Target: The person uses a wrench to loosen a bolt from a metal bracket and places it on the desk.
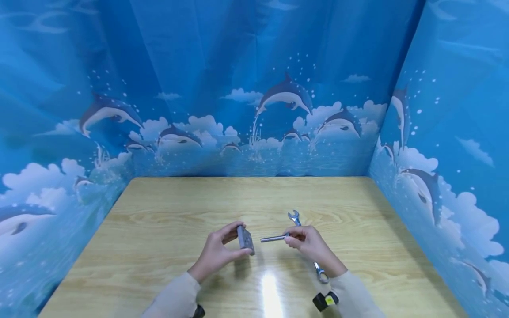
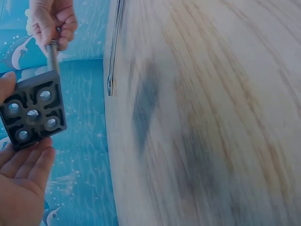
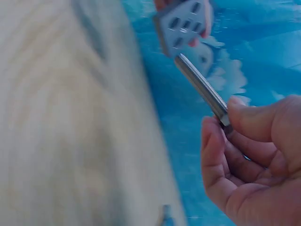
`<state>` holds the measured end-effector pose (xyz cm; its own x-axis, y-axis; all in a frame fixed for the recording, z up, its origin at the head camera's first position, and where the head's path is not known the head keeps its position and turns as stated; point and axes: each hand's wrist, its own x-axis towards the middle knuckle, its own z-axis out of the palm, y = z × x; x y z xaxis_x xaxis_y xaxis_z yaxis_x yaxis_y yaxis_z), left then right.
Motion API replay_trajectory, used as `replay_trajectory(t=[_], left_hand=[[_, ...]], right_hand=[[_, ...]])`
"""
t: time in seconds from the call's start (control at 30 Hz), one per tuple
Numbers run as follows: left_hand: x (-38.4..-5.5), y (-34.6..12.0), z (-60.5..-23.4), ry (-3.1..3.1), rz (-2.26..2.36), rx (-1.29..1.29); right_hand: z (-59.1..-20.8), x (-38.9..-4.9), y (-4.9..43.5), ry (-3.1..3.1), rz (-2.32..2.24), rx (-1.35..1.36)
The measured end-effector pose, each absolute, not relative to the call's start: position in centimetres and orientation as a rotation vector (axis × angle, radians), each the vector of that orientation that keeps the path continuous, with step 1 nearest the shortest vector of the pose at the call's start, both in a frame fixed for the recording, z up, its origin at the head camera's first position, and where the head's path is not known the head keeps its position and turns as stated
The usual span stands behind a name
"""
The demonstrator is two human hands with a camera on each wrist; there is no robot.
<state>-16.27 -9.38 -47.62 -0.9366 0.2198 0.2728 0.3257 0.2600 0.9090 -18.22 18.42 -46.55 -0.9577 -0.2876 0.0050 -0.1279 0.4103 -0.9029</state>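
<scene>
My left hand (image 1: 214,256) holds a grey square metal plate (image 1: 245,240) by its edges, thumb on one side and fingers on the other. The left wrist view shows five round holes in the plate (image 2: 34,104) and a recessed pattern around them. With thumb and fingertips, my right hand (image 1: 314,247) pinches the head end of a metal bolt (image 1: 272,239). The bolt (image 3: 203,88) is threaded, and its free end points toward the plate; a small gap separates the two in the head view. Both are held above the table.
A combination wrench (image 1: 321,274) lies on the wooden table (image 1: 167,212), partly hidden under my right hand and forearm. Blue curtains (image 1: 222,53) printed with dolphins stand behind the table and along both sides. A black band piece (image 1: 325,301) sits at the right sleeve.
</scene>
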Motion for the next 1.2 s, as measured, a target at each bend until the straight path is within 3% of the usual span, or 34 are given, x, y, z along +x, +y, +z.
replay_trajectory(t=[0.37, 0.7, 1.2], left_hand=[[-17.3, -11.5, -49.1, -2.629, -1.668, -0.275], [-18.3, -12.2, -50.4, -2.752, -1.597, -0.324], [-21.3, -8.3, -50.9, -2.941, -1.213, -0.289]], right_hand=[[-50.7, -19.9, 17.0, 2.571, -1.76, -0.012], [-52.3, -20.7, 16.6, 2.799, -1.548, -0.022], [-50.9, -20.4, 16.5, 2.877, -1.271, 0.015]])
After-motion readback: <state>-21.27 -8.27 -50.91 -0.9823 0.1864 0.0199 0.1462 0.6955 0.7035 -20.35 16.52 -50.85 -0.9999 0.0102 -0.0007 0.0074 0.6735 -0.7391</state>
